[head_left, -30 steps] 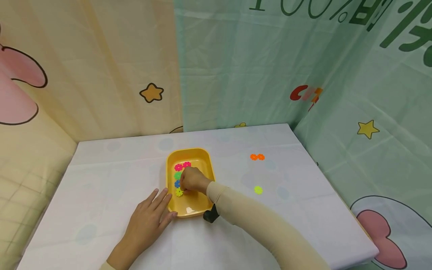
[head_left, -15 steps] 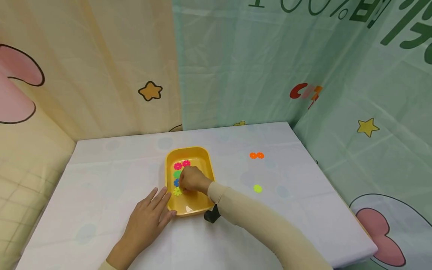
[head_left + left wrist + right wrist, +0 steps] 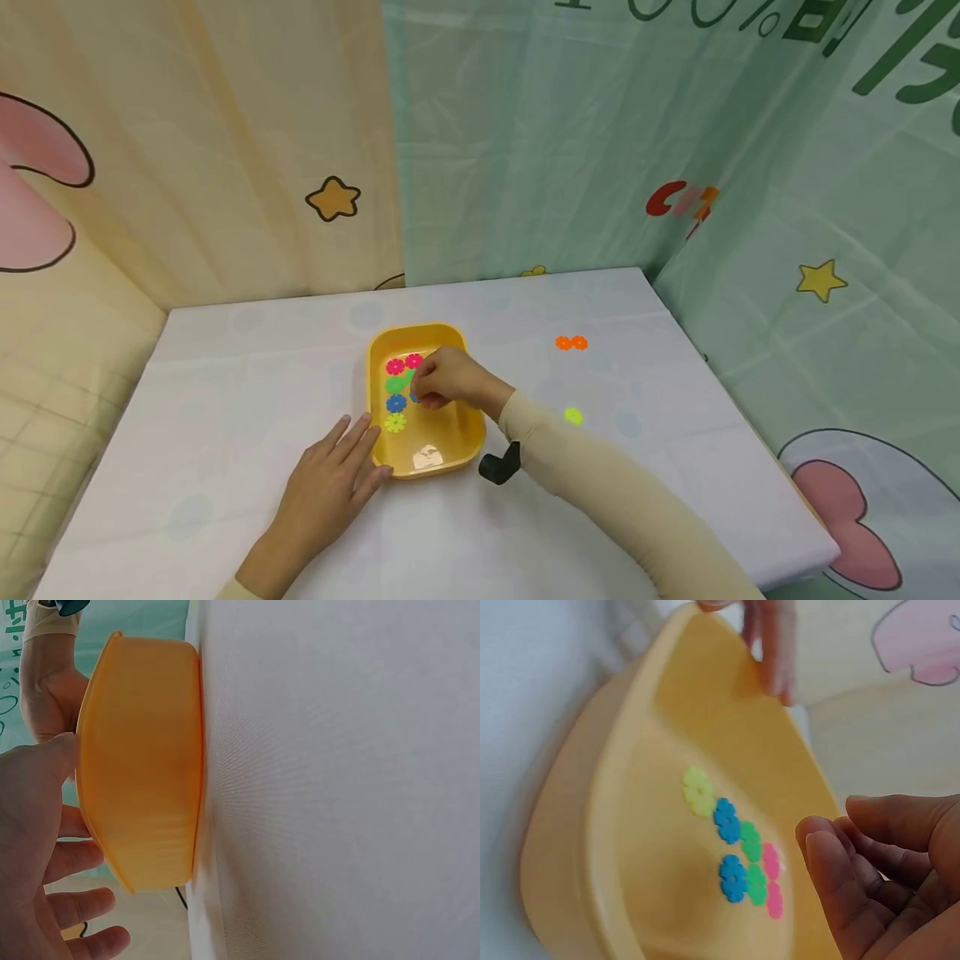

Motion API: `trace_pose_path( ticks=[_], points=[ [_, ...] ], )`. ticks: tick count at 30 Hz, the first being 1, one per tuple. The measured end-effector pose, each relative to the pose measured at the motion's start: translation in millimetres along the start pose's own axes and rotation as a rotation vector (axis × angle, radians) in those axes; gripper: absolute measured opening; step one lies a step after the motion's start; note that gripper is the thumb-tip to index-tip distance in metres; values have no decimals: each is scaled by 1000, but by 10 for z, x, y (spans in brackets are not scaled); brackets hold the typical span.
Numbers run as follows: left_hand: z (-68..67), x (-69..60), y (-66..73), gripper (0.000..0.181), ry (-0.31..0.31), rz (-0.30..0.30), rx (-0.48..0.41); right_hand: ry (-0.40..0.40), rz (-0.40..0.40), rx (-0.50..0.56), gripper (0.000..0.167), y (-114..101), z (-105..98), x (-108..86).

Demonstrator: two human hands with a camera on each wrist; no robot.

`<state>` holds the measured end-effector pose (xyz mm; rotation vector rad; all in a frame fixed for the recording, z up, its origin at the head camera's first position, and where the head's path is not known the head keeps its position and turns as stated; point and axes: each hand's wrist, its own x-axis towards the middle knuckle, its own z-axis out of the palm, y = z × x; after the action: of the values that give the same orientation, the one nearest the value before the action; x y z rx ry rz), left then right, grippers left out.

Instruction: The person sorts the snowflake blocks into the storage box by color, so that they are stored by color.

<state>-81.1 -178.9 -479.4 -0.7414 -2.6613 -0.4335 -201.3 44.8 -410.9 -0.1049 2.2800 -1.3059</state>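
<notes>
Head view: pink, green, blue and yellow flower-shaped plastic discs (image 3: 396, 403) inside yellow plastic tray (image 3: 442, 433), midway between left and right edges of white-covered surface (image 3: 225, 400). Right hand (image 3: 457, 379) above them, grip narrow, nothing seen held; left hand (image 3: 330, 483) straight-fingered at tray rim. Discs likely light, stiff, slippery; best pinched by notched edges.

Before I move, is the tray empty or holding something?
Not empty: the right wrist view shows seven flowers in the tray: two pink, two green, two blue, one yellow.
</notes>
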Motion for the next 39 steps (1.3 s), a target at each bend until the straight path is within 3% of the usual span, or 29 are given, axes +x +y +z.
trace_pose_path(
  ticks=[6,12,20,25,31,39],
  points=[
    [11,8,-1,63,3,9,-2,31,-5,62,20,103,-328,-112],
    [17,27,-4,64,5,15,3,92,42,148,26,314,-655,-206],
    [17,35,-7,65,2,11,2,184,75,217,17,664,-1048,-394],
    [14,37,-5,65,5,8,1,236,98,225,25,939,-1258,-496],
    [7,24,2,63,11,1,-14,292,150,190,29,1239,-1419,-622],
    [5,6,-5,64,14,0,-15,332,208,178,23,1578,-1470,-716]
  ],
)
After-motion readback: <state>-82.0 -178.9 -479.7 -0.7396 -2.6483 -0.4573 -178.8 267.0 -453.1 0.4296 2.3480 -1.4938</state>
